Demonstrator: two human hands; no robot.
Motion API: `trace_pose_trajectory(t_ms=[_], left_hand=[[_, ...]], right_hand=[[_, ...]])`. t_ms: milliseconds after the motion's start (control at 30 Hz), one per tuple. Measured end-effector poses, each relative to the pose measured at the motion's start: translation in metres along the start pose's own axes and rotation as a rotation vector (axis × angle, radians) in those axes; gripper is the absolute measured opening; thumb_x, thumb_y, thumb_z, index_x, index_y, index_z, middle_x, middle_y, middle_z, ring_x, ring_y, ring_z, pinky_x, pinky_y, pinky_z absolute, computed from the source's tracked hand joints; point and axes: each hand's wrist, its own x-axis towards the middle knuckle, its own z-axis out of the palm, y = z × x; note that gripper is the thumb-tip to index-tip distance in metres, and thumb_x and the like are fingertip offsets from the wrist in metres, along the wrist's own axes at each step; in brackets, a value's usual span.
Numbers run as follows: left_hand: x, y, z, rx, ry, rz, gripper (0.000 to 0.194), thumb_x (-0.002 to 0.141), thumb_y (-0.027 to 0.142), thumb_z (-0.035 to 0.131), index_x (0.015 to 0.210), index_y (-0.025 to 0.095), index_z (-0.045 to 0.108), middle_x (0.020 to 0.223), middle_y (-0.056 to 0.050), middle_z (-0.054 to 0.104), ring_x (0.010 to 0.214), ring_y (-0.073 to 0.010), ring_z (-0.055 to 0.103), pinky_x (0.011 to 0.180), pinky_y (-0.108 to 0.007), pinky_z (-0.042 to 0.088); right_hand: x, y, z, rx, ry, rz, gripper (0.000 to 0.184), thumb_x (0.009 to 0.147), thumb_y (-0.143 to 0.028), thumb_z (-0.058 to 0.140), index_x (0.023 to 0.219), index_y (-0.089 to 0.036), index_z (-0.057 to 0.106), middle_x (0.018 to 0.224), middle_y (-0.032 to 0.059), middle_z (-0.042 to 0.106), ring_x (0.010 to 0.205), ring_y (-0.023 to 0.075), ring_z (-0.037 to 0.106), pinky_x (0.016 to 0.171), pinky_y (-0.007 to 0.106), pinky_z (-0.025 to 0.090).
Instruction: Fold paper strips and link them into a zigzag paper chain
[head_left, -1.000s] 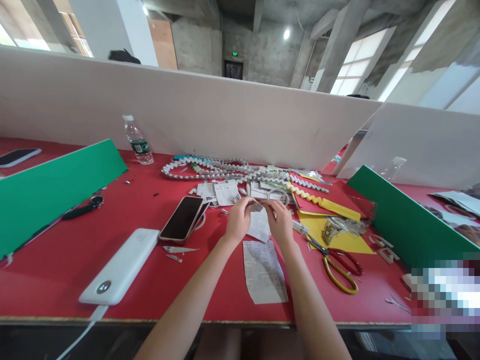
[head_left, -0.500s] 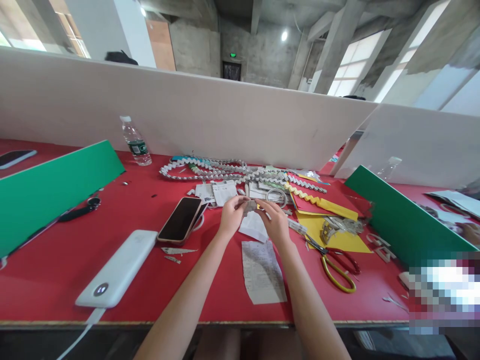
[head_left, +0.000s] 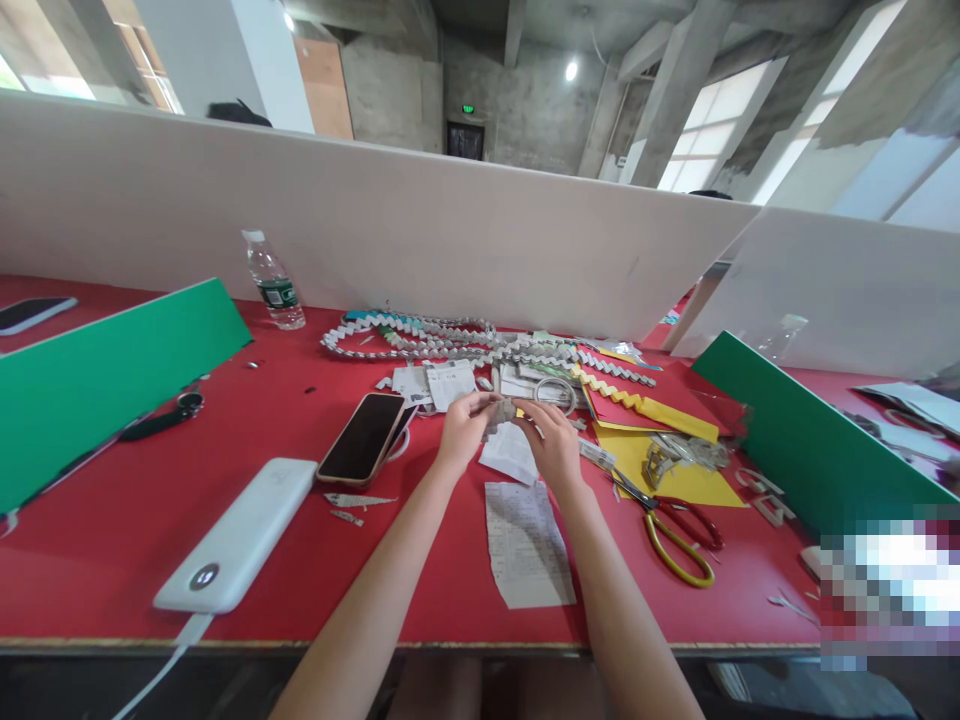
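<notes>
My left hand (head_left: 461, 432) and my right hand (head_left: 553, 441) meet above the red table (head_left: 150, 480), both pinching a small folded grey paper piece (head_left: 501, 413) between their fingertips. Under the hands lies a white slip of paper (head_left: 508, 452). A longer printed receipt (head_left: 527, 543) rests on the table between my forearms. Behind the hands stretches a long chain of folded paper links (head_left: 450, 338).
A phone (head_left: 364, 436) and a white power bank (head_left: 240, 535) with a cable lie to the left. Scissors with yellow-red handles (head_left: 671, 525) and yellow paper (head_left: 660, 462) are on the right. Green boards (head_left: 97, 380) (head_left: 810, 440) flank the space; a water bottle (head_left: 274, 280) stands by the white partition.
Both hands have shifted slightly up and away from me with the folded piece; the fingers keep working on it. Nothing else has moved.
</notes>
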Motion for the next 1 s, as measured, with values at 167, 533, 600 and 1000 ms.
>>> trace_pose_trajectory(t_ms=[167, 533, 600, 1000], left_hand=[[-0.001, -0.001, 0.000, -0.001, 0.011, -0.084, 0.023, 0.067, 0.031, 0.064, 0.085, 0.016, 0.065, 0.073, -0.003, 0.067, 0.056, -0.0124, 0.058, 0.047, -0.021, 0.043], [-0.003, -0.001, 0.004, -0.019, 0.027, -0.022, 0.025, 0.065, 0.030, 0.067, 0.085, 0.016, 0.066, 0.078, -0.004, 0.067, 0.064, -0.0142, 0.060, 0.052, -0.022, 0.047], [-0.004, 0.001, 0.004, -0.024, -0.007, -0.058, 0.032, 0.061, 0.030, 0.071, 0.089, 0.016, 0.066, 0.080, -0.004, 0.067, 0.062, -0.0129, 0.060, 0.051, -0.021, 0.046], [-0.005, 0.005, 0.001, -0.040, -0.108, -0.193, 0.049, 0.055, 0.029, 0.077, 0.102, 0.018, 0.066, 0.089, -0.008, 0.069, 0.067, -0.0149, 0.063, 0.049, -0.021, 0.045]], right_hand=[[0.000, -0.001, 0.000, 0.017, -0.014, 0.015, 0.025, 0.089, -0.028, 0.046, 0.109, -0.024, 0.059, 0.102, 0.0059, 0.065, 0.096, 0.0200, 0.057, 0.085, 0.034, 0.045], [0.001, 0.002, 0.000, 0.030, -0.013, 0.006, 0.027, 0.088, -0.026, 0.047, 0.113, -0.024, 0.057, 0.104, 0.0066, 0.064, 0.099, 0.0209, 0.057, 0.087, 0.035, 0.044], [0.002, 0.002, -0.001, 0.024, -0.005, 0.010, 0.027, 0.088, -0.026, 0.046, 0.113, -0.024, 0.057, 0.105, 0.0068, 0.064, 0.099, 0.0210, 0.056, 0.087, 0.035, 0.044], [0.002, 0.005, -0.004, -0.011, -0.005, 0.017, 0.026, 0.089, -0.029, 0.045, 0.111, -0.024, 0.059, 0.101, 0.0056, 0.065, 0.095, 0.0203, 0.057, 0.084, 0.033, 0.045]])
